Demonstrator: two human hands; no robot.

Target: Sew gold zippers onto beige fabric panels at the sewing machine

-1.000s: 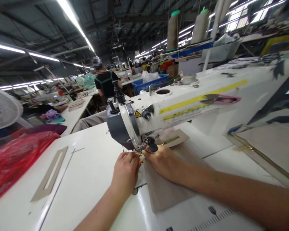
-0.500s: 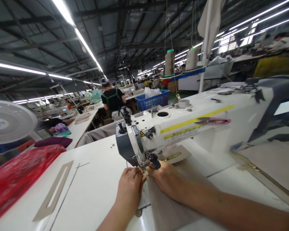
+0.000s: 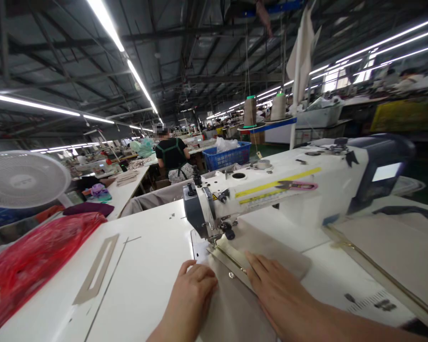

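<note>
head | left hand [image 3: 190,297], right hand [image 3: 274,285]: fingers open, flat on beige fabric [image 3: 231,308] | sewing machine [image 3: 299,199] yellow label [image 3: 255,199] (unreadable)

We are on a big sewing factory floor: an industrial sewing machine [image 3: 271,194] sits on a white desk [image 3: 146,237], cones of thread [image 3: 250,111] stand beyond it, and a co-worker [image 3: 172,154] sits among further desks [image 3: 128,194] under long strip lights [image 3: 107,28].

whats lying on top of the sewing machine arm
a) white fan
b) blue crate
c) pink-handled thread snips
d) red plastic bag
c, the pink-handled thread snips lie across the white arm of the sewing machine, beside its yellow stripe.
</note>
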